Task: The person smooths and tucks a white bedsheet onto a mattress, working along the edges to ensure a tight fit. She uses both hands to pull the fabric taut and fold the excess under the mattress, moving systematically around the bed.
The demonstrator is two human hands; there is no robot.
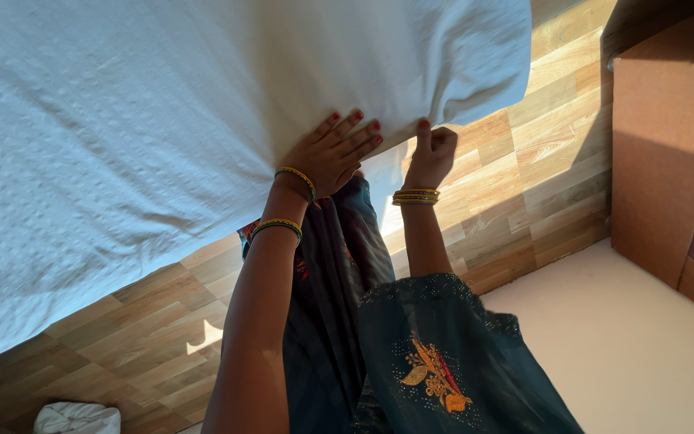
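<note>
Left hand (332,153) lies flat, fingers spread, pressing on the one white sheet (162,120) at the bed's near edge. Right hand (431,153) is closed, pinching that sheet's edge beside it. One white bundle (78,418) sits on the wooden floor (540,169).

The white sheet (122,137) is matt cloth with a bumpy woven texture. Right below it the floor (524,177) looks like smooth wood laminate, and the bangles (415,196) shine like gold metal.
</note>
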